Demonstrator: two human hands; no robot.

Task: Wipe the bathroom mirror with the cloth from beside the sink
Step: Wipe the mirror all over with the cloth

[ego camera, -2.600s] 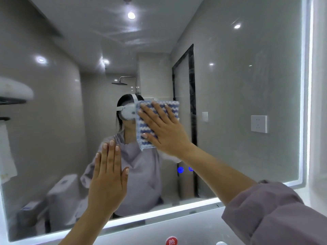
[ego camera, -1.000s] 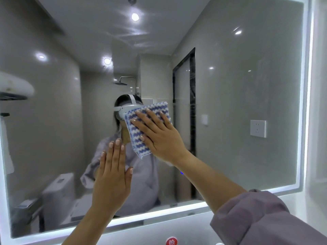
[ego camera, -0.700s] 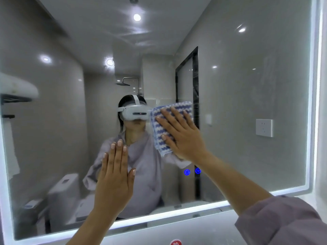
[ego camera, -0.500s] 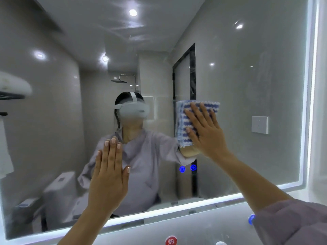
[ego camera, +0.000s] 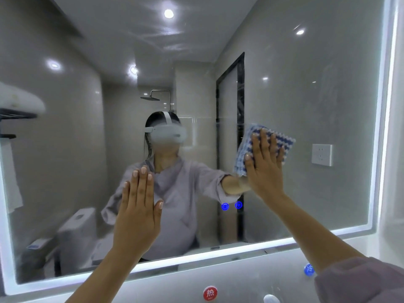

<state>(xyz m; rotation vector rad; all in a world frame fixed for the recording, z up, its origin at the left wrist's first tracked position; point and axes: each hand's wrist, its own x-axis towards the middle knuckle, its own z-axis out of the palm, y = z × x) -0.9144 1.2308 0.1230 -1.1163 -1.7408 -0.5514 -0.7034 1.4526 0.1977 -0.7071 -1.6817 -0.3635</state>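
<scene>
A large wall mirror [ego camera: 317, 106] with a lit white border fills the view. A blue-and-white wavy-striped cloth [ego camera: 247, 147] lies flat against the glass right of centre. My right hand [ego camera: 265, 169] presses it to the mirror with straight, spread fingers, covering much of the cloth. My left hand [ego camera: 140, 206] rests flat on the glass at lower centre-left, fingers straight and together, holding nothing. Faint smears show on the glass at the upper right.
Two small blue touch icons [ego camera: 231, 206] glow on the mirror below the cloth. Under the mirror's lit lower edge [ego camera: 196, 258] are a red hot-water label [ego camera: 210, 293], a blue cold-water label [ego camera: 309, 269] and a tap top [ego camera: 271, 299].
My right hand has slid the cloth rightwards across the glass, from in front of the reflected person to right of the dark door frame. My left hand has stayed in place.
</scene>
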